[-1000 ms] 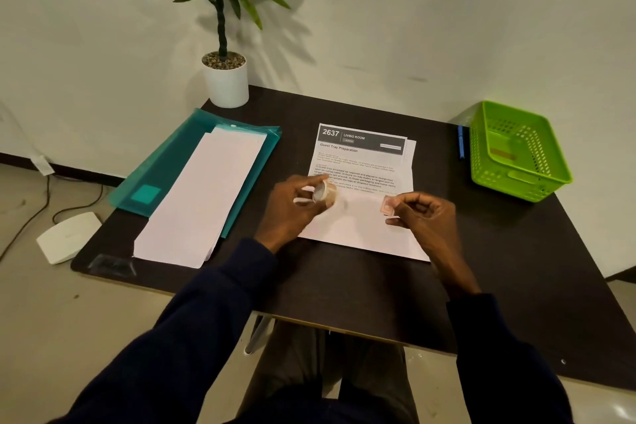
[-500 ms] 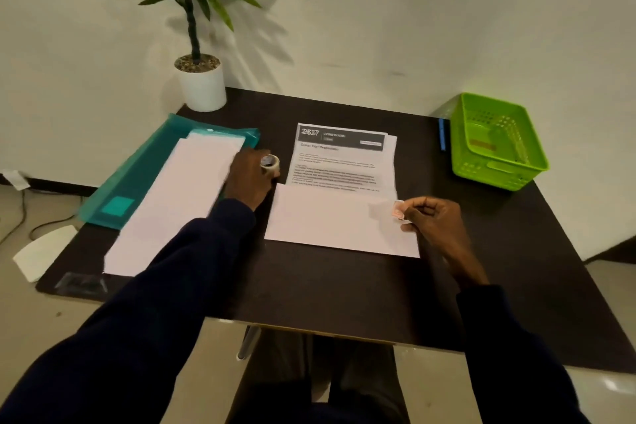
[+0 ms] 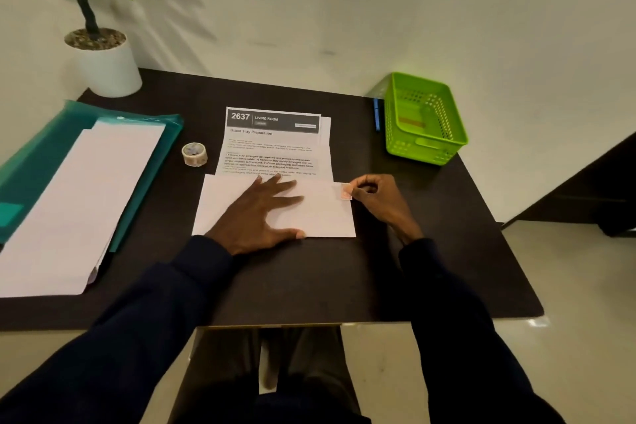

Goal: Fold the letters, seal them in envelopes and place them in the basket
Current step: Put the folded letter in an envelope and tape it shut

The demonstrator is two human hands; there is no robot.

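Observation:
A white envelope (image 3: 320,213) lies flat at the middle of the dark table, over the lower edge of a printed letter (image 3: 272,144). My left hand (image 3: 258,213) rests flat on the envelope with its fingers spread. My right hand (image 3: 375,200) pinches a small reddish piece of tape (image 3: 346,191) at the envelope's upper right corner. A roll of tape (image 3: 194,154) stands on the table left of the letter. The green basket (image 3: 447,134) sits at the far right; something flat with a reddish patch lies inside it.
A stack of white sheets (image 3: 79,203) lies on a teal folder (image 3: 38,155) at the left. A potted plant (image 3: 103,58) stands at the back left corner. A blue pen (image 3: 377,113) lies beside the basket. The table's front edge (image 3: 309,322) is close to my body.
My left hand has set the roll of tape down left of the letter and now lies flat on the envelope. My right hand has brought the tape piece to the envelope's corner.

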